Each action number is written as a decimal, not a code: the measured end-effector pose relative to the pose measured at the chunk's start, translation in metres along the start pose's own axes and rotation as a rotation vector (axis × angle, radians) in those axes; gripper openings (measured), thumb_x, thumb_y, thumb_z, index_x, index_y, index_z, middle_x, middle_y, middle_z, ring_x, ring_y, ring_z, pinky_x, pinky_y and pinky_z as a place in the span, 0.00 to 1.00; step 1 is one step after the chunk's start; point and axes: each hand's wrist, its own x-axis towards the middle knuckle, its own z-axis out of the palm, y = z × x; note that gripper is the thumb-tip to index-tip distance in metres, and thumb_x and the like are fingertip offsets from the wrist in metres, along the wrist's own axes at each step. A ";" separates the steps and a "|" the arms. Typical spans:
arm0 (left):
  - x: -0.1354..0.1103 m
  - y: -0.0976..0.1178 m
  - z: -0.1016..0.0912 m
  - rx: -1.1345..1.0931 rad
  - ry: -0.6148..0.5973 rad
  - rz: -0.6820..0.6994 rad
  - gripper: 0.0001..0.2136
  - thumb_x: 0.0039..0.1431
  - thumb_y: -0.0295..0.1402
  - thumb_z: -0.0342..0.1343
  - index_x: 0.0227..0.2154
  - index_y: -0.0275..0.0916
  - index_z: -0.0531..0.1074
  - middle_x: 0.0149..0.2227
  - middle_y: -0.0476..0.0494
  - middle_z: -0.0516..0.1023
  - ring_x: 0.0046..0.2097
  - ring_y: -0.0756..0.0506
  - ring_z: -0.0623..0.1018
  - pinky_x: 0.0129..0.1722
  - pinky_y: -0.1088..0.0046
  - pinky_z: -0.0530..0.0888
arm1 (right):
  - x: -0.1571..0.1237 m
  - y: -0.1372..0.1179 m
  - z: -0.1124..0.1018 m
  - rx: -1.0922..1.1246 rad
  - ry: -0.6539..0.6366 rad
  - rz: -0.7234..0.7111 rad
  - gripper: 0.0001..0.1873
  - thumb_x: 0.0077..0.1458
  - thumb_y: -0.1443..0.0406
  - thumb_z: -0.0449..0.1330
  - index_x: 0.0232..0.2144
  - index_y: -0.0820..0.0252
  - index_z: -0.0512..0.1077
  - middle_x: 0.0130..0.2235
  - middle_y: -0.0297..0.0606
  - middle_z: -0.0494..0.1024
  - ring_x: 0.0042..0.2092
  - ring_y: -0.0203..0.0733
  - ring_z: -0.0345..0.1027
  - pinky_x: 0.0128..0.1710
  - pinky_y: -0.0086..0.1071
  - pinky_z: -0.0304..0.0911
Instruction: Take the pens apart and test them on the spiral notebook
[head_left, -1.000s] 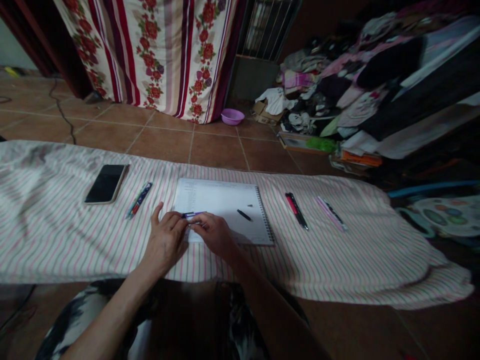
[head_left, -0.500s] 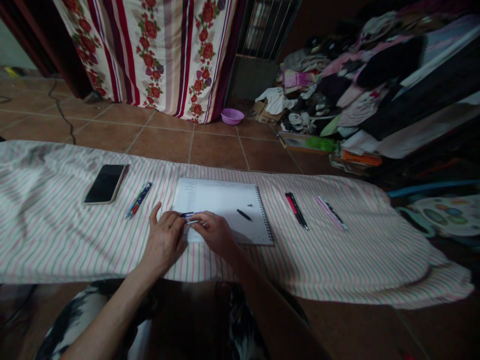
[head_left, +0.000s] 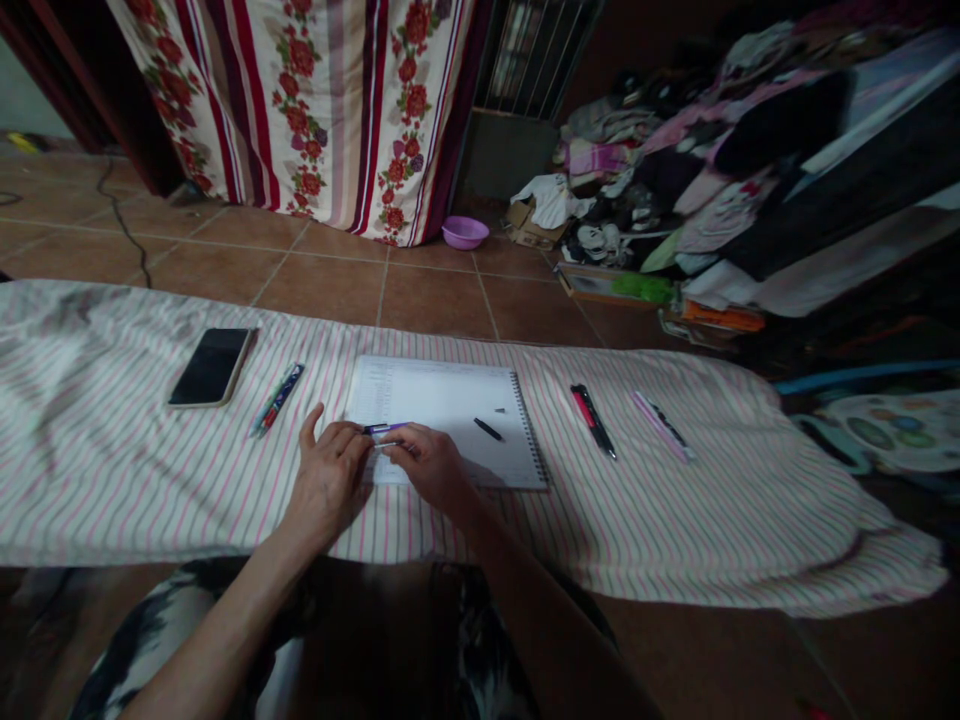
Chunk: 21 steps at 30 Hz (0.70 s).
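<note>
A spiral notebook point(head_left: 442, 390) lies open at a white page on the striped cloth. Over its near left part, my left hand point(head_left: 328, 467) is closed with the thumb out to the side. My right hand point(head_left: 429, 462) pinches the right end of a thin, pale rod, like a pen refill point(head_left: 386, 444), whose left end goes to my left fingertips. Just behind it, a dark and purple pen piece point(head_left: 382, 428) shows, partly hidden by my fingers. A short black pen part point(head_left: 488, 430) and a tiny grey tip point(head_left: 500, 411) rest on the page.
Left of the notebook are a phone point(head_left: 211, 368) and two colourful pens point(head_left: 276, 402). To the right lie red and black pens point(head_left: 593, 421) and pink and black-white pens point(head_left: 663, 426). Beyond the cloth point(head_left: 720, 540) are a purple basin point(head_left: 465, 233) and heaped clothes.
Hardly anything differs. My right fingers have shifted very slightly, and a little more of the purple pen piece shows behind them. The things on the cloth stay put.
</note>
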 end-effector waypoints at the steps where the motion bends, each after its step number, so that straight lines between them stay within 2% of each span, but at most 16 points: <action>1: 0.000 0.000 0.000 -0.003 0.001 0.004 0.07 0.51 0.25 0.48 0.33 0.38 0.69 0.33 0.44 0.76 0.42 0.42 0.74 0.57 0.46 0.51 | 0.000 0.000 0.000 0.000 -0.001 0.005 0.06 0.50 0.70 0.59 0.31 0.58 0.75 0.31 0.35 0.78 0.34 0.36 0.70 0.35 0.29 0.63; 7: 0.004 0.003 -0.001 -0.015 0.008 -0.018 0.07 0.56 0.26 0.46 0.31 0.38 0.70 0.32 0.45 0.76 0.40 0.45 0.74 0.58 0.49 0.51 | 0.001 0.003 -0.002 0.062 0.013 0.034 0.07 0.50 0.68 0.58 0.32 0.58 0.75 0.32 0.36 0.78 0.33 0.36 0.70 0.33 0.28 0.64; 14: 0.014 0.013 0.007 -0.078 0.050 -0.087 0.09 0.60 0.29 0.45 0.31 0.39 0.70 0.31 0.47 0.76 0.38 0.46 0.74 0.57 0.51 0.54 | -0.001 0.005 -0.009 0.435 0.081 0.265 0.10 0.46 0.64 0.59 0.34 0.58 0.75 0.24 0.31 0.76 0.25 0.34 0.69 0.25 0.26 0.66; 17: 0.016 0.021 0.013 -0.167 0.060 -0.137 0.10 0.60 0.30 0.43 0.33 0.40 0.70 0.31 0.48 0.77 0.37 0.46 0.75 0.56 0.53 0.57 | -0.002 0.008 -0.010 0.562 0.134 0.299 0.09 0.44 0.62 0.60 0.30 0.58 0.75 0.23 0.31 0.75 0.25 0.33 0.69 0.23 0.25 0.66; 21: 0.019 0.028 0.019 -0.268 0.089 -0.188 0.10 0.61 0.31 0.43 0.33 0.40 0.71 0.31 0.49 0.78 0.36 0.47 0.75 0.56 0.54 0.59 | -0.002 0.011 -0.014 0.619 0.207 0.333 0.09 0.43 0.61 0.61 0.27 0.60 0.74 0.21 0.31 0.74 0.24 0.34 0.69 0.21 0.25 0.66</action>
